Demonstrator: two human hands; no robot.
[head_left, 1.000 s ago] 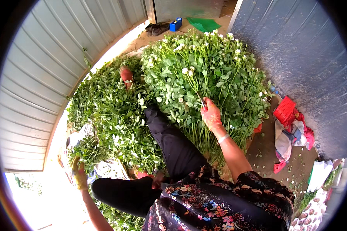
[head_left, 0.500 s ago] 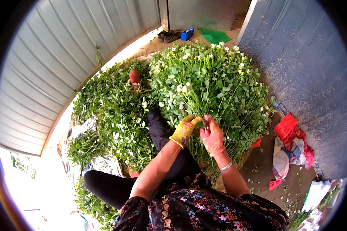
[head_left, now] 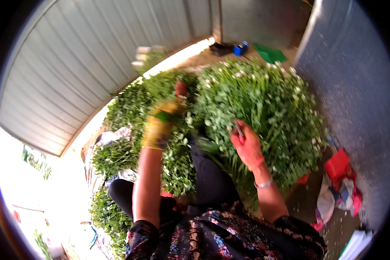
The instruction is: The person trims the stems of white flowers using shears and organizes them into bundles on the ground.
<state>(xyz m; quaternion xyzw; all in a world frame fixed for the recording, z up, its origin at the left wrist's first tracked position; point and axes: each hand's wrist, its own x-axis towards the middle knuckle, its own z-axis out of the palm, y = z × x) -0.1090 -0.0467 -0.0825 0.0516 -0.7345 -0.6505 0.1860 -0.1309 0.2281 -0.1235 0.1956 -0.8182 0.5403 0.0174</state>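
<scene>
My left hand [head_left: 161, 123], in a yellow patterned glove and smeared by motion, is closed around flower stems over the left-hand greenery. The blurred white blooms [head_left: 144, 56] of those stems show above it, in front of the metal wall. My right hand [head_left: 248, 144], in a pinkish-red glove, grips pruning shears [head_left: 239, 128], their dark tip pointing up and away. Beneath it lies a big heap of leafy white-flowered stems [head_left: 264, 99]. Another leafy pile [head_left: 173, 160] spreads on the left, under my left hand. A cut green leaf [head_left: 208, 145] appears blurred near my dark-trousered knee.
Corrugated metal walls [head_left: 95, 43] curve round the left and back; a grey-blue panel [head_left: 355, 86] stands right. At the back lie dark shoes [head_left: 221, 49], a blue box-like object [head_left: 241, 48] and green sheeting [head_left: 270, 53]. A red basket [head_left: 337, 164] sits with cloths at right.
My left hand has swung left and away from my right hand, carrying the flower stems. The right hand stays over the heap with the shears. The whole view has shifted slightly.
</scene>
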